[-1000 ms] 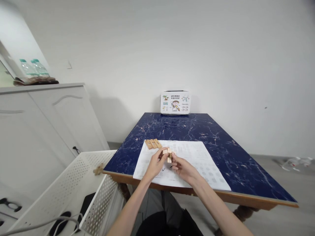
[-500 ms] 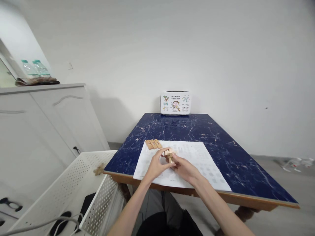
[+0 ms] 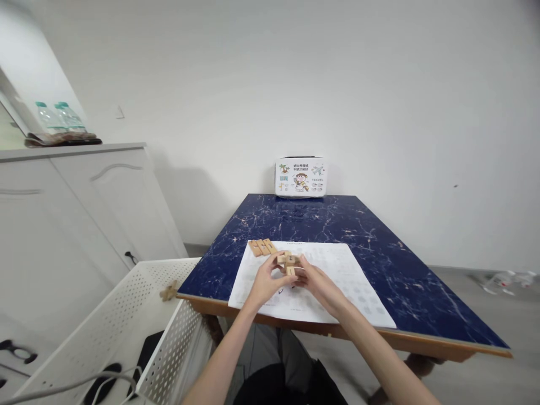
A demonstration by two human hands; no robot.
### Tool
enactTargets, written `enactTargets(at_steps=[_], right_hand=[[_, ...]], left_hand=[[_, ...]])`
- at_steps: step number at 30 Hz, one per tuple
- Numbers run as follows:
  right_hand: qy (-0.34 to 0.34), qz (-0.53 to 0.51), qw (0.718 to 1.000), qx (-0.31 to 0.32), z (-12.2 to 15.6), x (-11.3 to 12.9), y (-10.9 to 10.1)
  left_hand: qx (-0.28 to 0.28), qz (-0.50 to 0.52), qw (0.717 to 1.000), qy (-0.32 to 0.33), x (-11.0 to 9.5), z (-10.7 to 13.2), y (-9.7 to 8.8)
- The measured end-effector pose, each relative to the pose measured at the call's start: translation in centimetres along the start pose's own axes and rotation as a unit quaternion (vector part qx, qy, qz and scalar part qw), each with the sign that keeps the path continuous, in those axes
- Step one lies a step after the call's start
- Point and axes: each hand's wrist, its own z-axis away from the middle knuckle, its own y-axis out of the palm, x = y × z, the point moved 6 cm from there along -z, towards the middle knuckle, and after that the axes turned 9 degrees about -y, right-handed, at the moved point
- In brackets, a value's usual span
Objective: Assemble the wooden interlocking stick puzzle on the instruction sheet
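Between my two hands, above a printed white sheet (image 3: pixel 329 287), is a small wooden block puzzle (image 3: pixel 290 260) made of interlocking pieces with dark marks on some faces. My left hand (image 3: pixel 268 280) grips its left side, thumb and fingers curved round it. From the right, my right hand (image 3: pixel 314 281) holds it with the thumb at the top and fingers underneath, partly hidden. Several flat wooden pieces (image 3: pixel 262 247) lie side by side at the sheet's upper left corner, just beyond my left hand.
The sheet lies on a blue marbled table (image 3: pixel 312 219). A white case with cartoon prints (image 3: pixel 301 177) stands at the far edge against the wall. Left of the table is a white perforated bin (image 3: pixel 172 337) with a tan object (image 3: pixel 169 291) and cables. Bottles (image 3: pixel 63 117) stand on a white cabinet (image 3: pixel 97 214).
The block puzzle has been turned, so marked faces now show. The fingers of my right hand have shifted, its thumb moving up and to the right.
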Motion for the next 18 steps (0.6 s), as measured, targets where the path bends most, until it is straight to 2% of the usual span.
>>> enactTargets(at_steps=[3,5,9,12,14,18], right_hand=[[-0.093,0.152,0.983,-0.031,-0.1,1.4,-1.4],[-0.143,0.234,0.962,-0.014,-0.1,2.3,-1.7],[-0.188,0.349,0.917,0.046,0.1,3.4,-1.6],[-0.199,0.403,0.892,0.050,0.2,3.7,-1.7],[-0.188,0.404,0.894,0.043,0.1,3.4,-1.8],[-0.135,0.329,0.933,0.049,-0.1,2.0,-2.0]], left_hand=[[0.020,0.032,0.999,-0.002,0.1,-0.1,0.2],[0.041,0.056,0.998,-0.005,0.1,-0.1,0.4],[0.072,0.086,0.994,-0.016,0.1,-0.1,0.7],[0.075,0.093,0.993,-0.021,0.3,-0.1,0.8],[0.078,0.090,0.993,-0.025,0.4,-0.1,0.9],[0.089,0.072,0.993,-0.022,0.1,0.0,0.9]])
